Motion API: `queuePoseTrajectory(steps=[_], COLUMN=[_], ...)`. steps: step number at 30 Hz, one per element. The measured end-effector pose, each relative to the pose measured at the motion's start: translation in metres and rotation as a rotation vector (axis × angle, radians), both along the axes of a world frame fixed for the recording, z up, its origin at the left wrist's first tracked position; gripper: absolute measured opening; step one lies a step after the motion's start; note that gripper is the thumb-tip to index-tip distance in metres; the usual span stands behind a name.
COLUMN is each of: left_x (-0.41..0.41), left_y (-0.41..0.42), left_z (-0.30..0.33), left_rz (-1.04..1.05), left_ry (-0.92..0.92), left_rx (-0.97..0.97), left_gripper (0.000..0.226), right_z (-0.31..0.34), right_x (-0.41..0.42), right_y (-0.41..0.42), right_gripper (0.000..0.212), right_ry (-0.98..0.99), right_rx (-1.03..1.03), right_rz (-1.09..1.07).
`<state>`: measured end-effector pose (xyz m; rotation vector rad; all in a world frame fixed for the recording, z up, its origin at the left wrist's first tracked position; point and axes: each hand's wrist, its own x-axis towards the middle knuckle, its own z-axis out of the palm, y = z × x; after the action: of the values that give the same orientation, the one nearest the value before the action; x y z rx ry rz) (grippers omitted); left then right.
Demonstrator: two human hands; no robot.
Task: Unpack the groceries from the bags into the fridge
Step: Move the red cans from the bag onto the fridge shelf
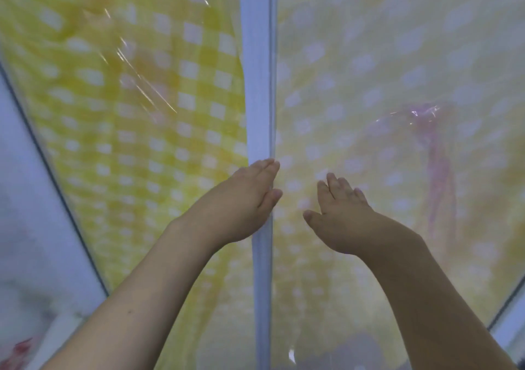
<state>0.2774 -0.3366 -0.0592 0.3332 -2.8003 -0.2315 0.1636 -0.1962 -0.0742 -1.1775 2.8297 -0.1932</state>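
Two glossy fridge doors fill the view, and both show a blurred yellow-and-white checked pattern. The left door and the right door meet at a pale vertical strip. My left hand lies flat at that strip, fingers together, with the fingertips and thumb on its right edge. My right hand rests flat on the right door just beside the strip, fingers slightly spread. Neither hand holds anything. No bags or groceries are in view.
A dark slanted edge bounds the left door, with a pale blurred surface beyond it. A red blur sits at the bottom left. A pink streak shows on the right door, and a grey shape lies low in the middle.
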Motion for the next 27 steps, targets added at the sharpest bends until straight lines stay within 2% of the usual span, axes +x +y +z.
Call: queuePoseTrajectory(steps=[15,27], left_x=[0.184,0.341], left_y=[-0.098,-0.133], left_z=[-0.018,-0.039], left_rz=[0.412,0.864], left_ry=[0.005,-0.005], left_rx=[-0.018,0.072], left_gripper=[0.058,0.058], right_z=[-0.008,-0.021], right_x=[0.144,0.267], right_y=[-0.141,-0.248], right_gripper=[0.068,0.066], right_ry=[0.024,-0.016], right_rx=[0.013,0.049], right_rz=[0.419,0.841])
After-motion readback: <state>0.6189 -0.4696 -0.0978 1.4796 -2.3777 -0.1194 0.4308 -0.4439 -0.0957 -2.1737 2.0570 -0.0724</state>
